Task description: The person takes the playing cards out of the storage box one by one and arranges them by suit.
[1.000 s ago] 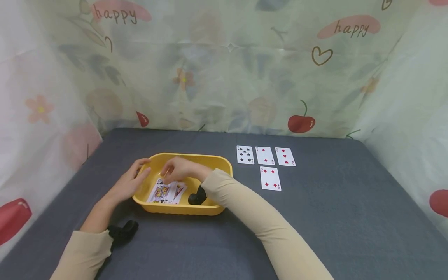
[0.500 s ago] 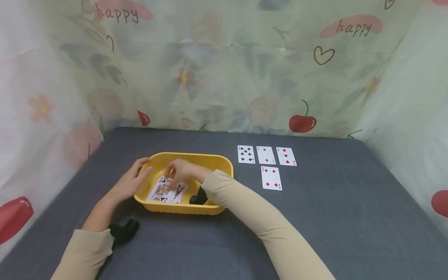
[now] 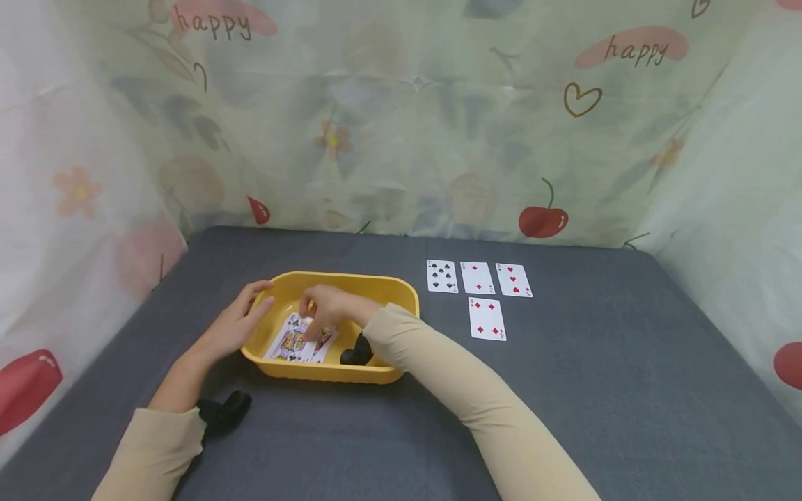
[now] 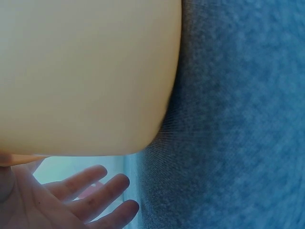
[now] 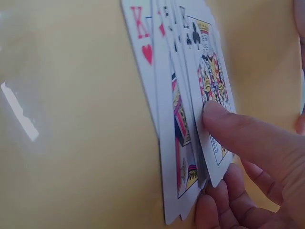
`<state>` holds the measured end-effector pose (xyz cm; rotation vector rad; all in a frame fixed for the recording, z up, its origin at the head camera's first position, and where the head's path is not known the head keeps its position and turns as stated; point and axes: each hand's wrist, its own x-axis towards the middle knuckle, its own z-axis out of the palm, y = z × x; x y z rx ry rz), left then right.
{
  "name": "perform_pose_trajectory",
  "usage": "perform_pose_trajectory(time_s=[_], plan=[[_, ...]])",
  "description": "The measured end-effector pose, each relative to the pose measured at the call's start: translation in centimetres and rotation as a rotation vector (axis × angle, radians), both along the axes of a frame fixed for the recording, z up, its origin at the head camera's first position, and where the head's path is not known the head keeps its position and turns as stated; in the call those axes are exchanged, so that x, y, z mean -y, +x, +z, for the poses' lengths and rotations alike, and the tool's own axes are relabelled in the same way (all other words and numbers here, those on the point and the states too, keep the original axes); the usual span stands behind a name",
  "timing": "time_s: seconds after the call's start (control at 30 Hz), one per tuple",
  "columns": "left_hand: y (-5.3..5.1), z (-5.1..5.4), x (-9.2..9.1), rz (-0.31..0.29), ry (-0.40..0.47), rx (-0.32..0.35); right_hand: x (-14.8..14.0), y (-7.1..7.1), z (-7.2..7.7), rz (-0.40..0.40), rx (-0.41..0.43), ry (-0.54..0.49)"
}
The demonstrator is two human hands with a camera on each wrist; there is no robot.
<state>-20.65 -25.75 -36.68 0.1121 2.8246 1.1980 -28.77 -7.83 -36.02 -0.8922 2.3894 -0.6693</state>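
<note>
In the head view, a yellow tray (image 3: 338, 374) holds an overlapping bunch of playing cards (image 3: 291, 342) in its left part. My right hand (image 3: 332, 306) reaches into it. The right wrist view has that hand's thumb (image 5: 238, 125) on the face of the king of clubs (image 5: 209, 71), fingers curled at the bunch's lower edge; a king of hearts (image 5: 143, 52) shows at the other side. My left hand (image 3: 234, 323) rests at the tray's left rim. Its fingers (image 4: 97, 198) are extended and spread beside the tray's outer wall (image 4: 90, 76) in the left wrist view.
Right of the tray lie a seven of spades (image 3: 442, 276), a two of diamonds (image 3: 477, 278) and a three of hearts (image 3: 514, 280) in a row, with a four of diamonds (image 3: 486, 319) below them. A patterned cloth (image 3: 413, 139) hangs behind the dark table (image 3: 626, 390).
My right hand has shifted slightly to the right over the cards, uncovering more of the top card. My left hand stays at the rim. The whole head view has drifted a little.
</note>
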Motion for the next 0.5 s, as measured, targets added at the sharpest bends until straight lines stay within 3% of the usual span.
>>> perform_pose_trajectory(time_s=[0.17,0.4,0.5], plan=[[-0.1,0.0,0.0,-0.005,-0.003,0.003,-0.3,-0.1,0.3,0.0,0.036,-0.057],[-0.1,-0.1,0.1,-0.014,0.007,-0.016,-1.3,-0.4,1.2,-0.022,0.196,-0.179],[-0.1,-0.1,0.1,-0.012,0.007,-0.018,-1.8,-0.5,1.8,-0.037,0.215,-0.192]])
